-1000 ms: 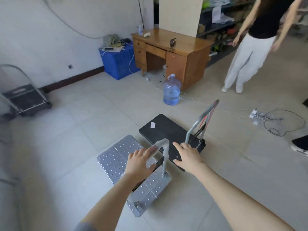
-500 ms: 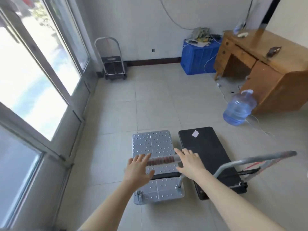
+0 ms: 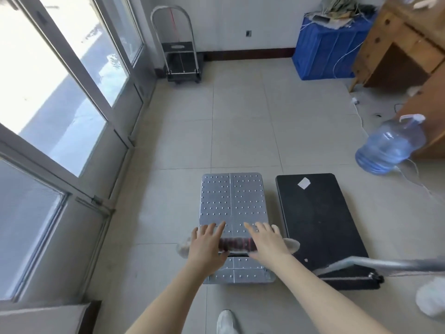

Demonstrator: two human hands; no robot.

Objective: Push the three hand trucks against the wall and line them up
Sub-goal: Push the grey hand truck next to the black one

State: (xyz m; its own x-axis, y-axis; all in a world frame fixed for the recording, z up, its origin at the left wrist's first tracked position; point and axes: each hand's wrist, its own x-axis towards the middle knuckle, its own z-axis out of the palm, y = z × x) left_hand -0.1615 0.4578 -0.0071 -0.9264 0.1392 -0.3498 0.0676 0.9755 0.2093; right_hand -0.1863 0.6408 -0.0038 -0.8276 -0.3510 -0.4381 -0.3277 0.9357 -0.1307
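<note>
A silver platform cart (image 3: pixel 233 206) patterned with rows of small raised studs was seen, its handle bar (image 3: pixel 237 244) wrapped in dark red and black, beside a matte black platform cart (image 3: pixel 320 227) marked with a small white label (image 3: pixel 304 183) and fitted with a grey metal handle (image 3: pixel 385 263). A third hand truck (image 3: pixel 181 61) with a black deck and silver frame was seen by the white wall (image 3: pixel 240 20), which was trimmed with a dark brown baseboard (image 3: pixel 248 54). The floor (image 3: pixel 240 131) was laid in pale beige tiles, and a blue crate (image 3: pixel 322 54), a translucent blue water jug (image 3: pixel 387 148), a brown wooden desk (image 3: pixel 409 51) and a white shoe (image 3: pixel 226 321) were also seen.

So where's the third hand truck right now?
The third hand truck stands at the far wall, upper left in the head view, beside the window corner, left of the blue bin.
</note>
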